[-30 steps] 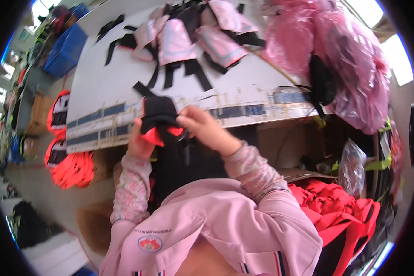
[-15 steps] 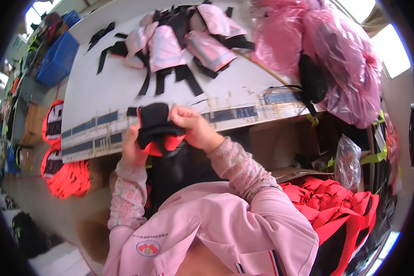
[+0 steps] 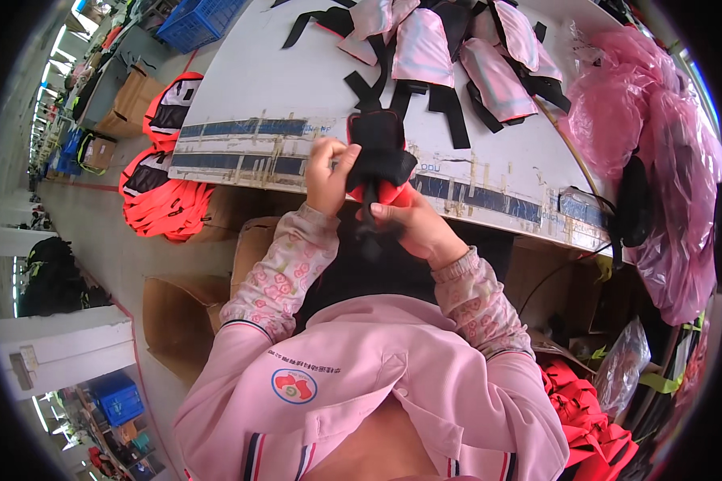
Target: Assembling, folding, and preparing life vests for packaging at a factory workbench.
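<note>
A black and orange-red padded fabric piece (image 3: 377,166) is between my hands at the near edge of the white table. My left hand (image 3: 329,172) pinches its left side with bent fingers. Lower down, my right hand (image 3: 419,227) grips the orange-red part near a dark strap hanging from it. The piece's upper black flap stands over the table edge. Beyond it on the table lie several pale pink and black padded pieces (image 3: 425,50) with black straps.
Pink plastic bags (image 3: 674,160) hang over the table's right side, next to a black object (image 3: 634,204). Orange-red bundles (image 3: 164,210) sit at the left. An open cardboard box (image 3: 180,321) stands at lower left. Red straps (image 3: 590,421) are heaped at lower right.
The view has swung, so the table sits further right. My right hand has gone from the piece's upper corner to its lower end, while my left hand now holds it higher up.
</note>
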Available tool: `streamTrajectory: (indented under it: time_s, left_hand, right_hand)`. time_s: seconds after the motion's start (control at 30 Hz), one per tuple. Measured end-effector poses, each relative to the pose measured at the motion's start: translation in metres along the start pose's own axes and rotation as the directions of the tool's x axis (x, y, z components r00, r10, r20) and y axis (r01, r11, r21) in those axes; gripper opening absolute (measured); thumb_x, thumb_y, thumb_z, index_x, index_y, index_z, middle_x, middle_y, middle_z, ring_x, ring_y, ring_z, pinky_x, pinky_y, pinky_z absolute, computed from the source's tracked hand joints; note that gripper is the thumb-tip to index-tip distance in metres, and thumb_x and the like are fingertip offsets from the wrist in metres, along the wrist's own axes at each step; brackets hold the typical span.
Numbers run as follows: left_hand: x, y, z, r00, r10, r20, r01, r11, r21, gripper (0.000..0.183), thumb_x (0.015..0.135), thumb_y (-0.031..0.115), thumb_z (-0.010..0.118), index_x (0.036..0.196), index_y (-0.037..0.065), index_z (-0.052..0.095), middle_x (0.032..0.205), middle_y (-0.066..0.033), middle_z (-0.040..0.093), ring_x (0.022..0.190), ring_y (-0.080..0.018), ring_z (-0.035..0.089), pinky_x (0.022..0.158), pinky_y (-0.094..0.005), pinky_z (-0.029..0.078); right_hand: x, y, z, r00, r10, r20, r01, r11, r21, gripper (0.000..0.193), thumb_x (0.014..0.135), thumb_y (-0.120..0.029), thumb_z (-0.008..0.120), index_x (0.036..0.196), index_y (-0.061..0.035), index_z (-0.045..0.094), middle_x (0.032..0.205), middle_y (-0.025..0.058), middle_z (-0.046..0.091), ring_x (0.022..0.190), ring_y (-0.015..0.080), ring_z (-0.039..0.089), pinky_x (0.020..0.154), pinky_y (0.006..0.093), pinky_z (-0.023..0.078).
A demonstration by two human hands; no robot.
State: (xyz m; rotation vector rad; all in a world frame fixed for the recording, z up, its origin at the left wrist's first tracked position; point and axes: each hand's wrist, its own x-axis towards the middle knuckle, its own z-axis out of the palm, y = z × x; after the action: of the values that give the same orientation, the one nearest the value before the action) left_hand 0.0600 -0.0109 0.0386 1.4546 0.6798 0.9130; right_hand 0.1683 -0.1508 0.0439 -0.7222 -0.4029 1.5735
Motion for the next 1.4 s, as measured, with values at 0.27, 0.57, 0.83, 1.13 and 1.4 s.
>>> streamTrajectory:
  time_s: [0.27,0.57,0.83,1.13,1.4]
  left_hand:
    - [0.014,0.008,-0.014,0.915,0.21,0.345,-0.343,0.855,0.389,0.022,0.088,0.019,0.059,0.1,0.0,0.061,0.094,-0.0103,0.06,0.091,-0.0232,0.059,0.081,-0.0291,0.045]
    - [0.008,-0.043,-0.009,0.953,0.038,0.299,-0.179,0.87,0.459,0.02,0.089,0.019,0.057,0.08,0.003,0.05,0.067,-0.0056,0.047,0.064,-0.0131,0.045,0.059,-0.0287,0.04]
    - [0.022,-0.066,-0.004,0.931,-0.176,0.319,0.151,0.983,0.102,0.014,0.091,0.015,0.056,0.082,0.005,0.052,0.073,0.0043,0.05,0.068,-0.0046,0.044,0.063,-0.0198,0.037]
    - [0.026,-0.062,0.011,0.95,-0.113,0.291,0.11,0.994,0.025,0.014,0.086,0.013,0.063,0.079,0.004,0.055,0.072,0.0042,0.052,0.066,-0.0039,0.045,0.059,-0.0193,0.038]
    - [0.096,-0.053,-0.029,0.946,0.321,-0.045,-0.249,0.808,0.533,0.026,0.083,0.021,0.067,0.071,0.003,0.054,0.066,0.0005,0.052,0.063,-0.009,0.046,0.06,-0.0265,0.041]
  right_hand:
    - [0.013,0.008,0.006,0.982,-0.112,-0.152,0.078,0.974,-0.215,0.062,0.079,0.005,0.058,0.133,-0.0111,0.033,0.105,0.0044,0.054,0.089,0.0154,0.058,0.071,0.0291,0.053]
    - [0.011,0.019,0.013,0.934,0.093,-0.344,-0.117,0.992,-0.05,0.049,0.075,-0.005,0.07,0.115,-0.0183,0.044,0.099,0.0034,0.057,0.087,0.0205,0.058,0.064,0.0405,0.052]
    - [0.035,0.057,-0.007,0.832,-0.045,-0.553,0.118,0.988,0.098,0.078,0.067,0.003,0.066,0.132,-0.022,0.031,0.099,0.0029,0.054,0.078,0.0185,0.053,0.055,0.0311,0.039]
    - [0.058,0.055,0.004,0.807,-0.182,-0.562,0.335,0.924,0.182,0.035,0.081,-0.014,0.07,0.111,-0.0098,0.052,0.087,0.002,0.06,0.071,0.0129,0.056,0.058,0.0277,0.046]
    - [0.051,0.016,0.014,0.947,-0.109,-0.302,0.049,0.979,-0.199,0.031,0.081,-0.028,0.066,0.095,-0.0024,0.057,0.066,0.0013,0.051,0.052,0.0084,0.047,0.043,0.0242,0.035]
